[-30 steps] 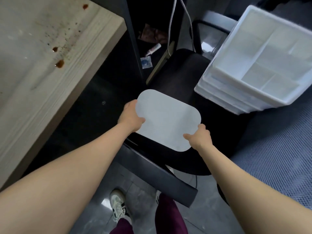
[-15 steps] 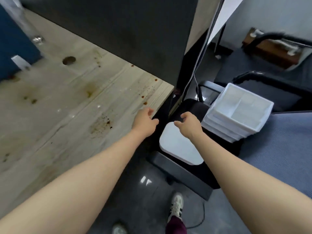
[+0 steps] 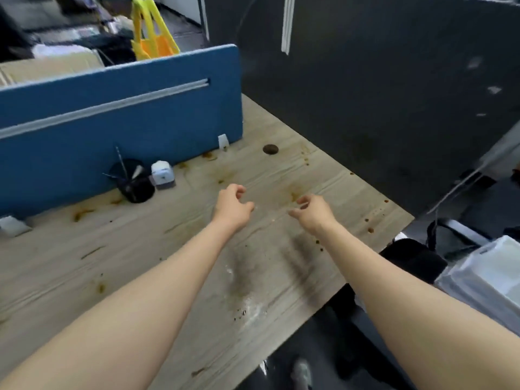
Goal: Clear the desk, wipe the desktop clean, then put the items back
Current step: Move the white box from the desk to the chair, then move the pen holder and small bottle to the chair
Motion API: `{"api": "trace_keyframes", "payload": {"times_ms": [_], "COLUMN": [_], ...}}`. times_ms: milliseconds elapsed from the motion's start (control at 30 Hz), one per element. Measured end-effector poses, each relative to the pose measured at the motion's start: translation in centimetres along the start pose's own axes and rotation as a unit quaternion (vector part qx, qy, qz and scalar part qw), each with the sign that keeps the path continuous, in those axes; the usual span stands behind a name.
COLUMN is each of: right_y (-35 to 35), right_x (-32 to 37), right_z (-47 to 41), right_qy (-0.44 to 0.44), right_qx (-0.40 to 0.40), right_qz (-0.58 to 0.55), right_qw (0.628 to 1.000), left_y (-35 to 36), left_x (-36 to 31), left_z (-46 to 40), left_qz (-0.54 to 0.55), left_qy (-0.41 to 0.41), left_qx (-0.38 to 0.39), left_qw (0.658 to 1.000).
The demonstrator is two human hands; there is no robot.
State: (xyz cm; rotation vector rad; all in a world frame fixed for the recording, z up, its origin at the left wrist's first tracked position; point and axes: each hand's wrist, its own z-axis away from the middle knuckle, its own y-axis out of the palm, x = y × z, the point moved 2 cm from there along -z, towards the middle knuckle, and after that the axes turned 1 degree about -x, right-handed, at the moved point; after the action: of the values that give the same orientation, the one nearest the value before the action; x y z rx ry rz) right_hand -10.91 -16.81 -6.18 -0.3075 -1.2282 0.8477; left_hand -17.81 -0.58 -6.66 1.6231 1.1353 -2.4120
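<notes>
Both arms reach forward over the stained desk (image 3: 157, 249). Left hand (image 3: 232, 208) and right hand (image 3: 312, 212) hover empty, fingers loosely curled, half spread.

Desk (image 3: 84, 271) runs left to right, partition (image 3: 121, 122) along its far edge. Pen cup (image 3: 136, 182) stands on desk against partition; small box (image 3: 162, 174) just right of it, touching or nearly so. Cable hole (image 3: 270, 149) further right. Trays (image 3: 484, 277) off desk's right end. Bag (image 3: 153, 38) behind partition.
</notes>
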Motion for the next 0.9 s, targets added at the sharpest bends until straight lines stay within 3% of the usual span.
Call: {"api": "trace_keyframes", "payload": {"times_ms": [333,600,900], "right_y": [11.1,20.0,27.9], "right_x": [10.5,16.2,19.7], "right_z": [-7.5,-15.1,-20.2], "right_qy": [-0.077,-0.13,-0.226], "right_qx": [0.149,0.244,0.28], "right_qz": [0.017,0.072,0.075], "right_qw": [0.986,0.958,0.93], "left_y": [-10.9,-13.8,-14.6], "left_x": [7.8,13.0,16.7], "left_z": [-6.1,-12.0,-17.7], "left_qz": [-0.005,0.075,0.216], "left_qy": [-0.131,-0.283,-0.365], "left_qx": [-0.163,-0.27,-0.34], "left_qw": [0.978,0.917,0.84]}}
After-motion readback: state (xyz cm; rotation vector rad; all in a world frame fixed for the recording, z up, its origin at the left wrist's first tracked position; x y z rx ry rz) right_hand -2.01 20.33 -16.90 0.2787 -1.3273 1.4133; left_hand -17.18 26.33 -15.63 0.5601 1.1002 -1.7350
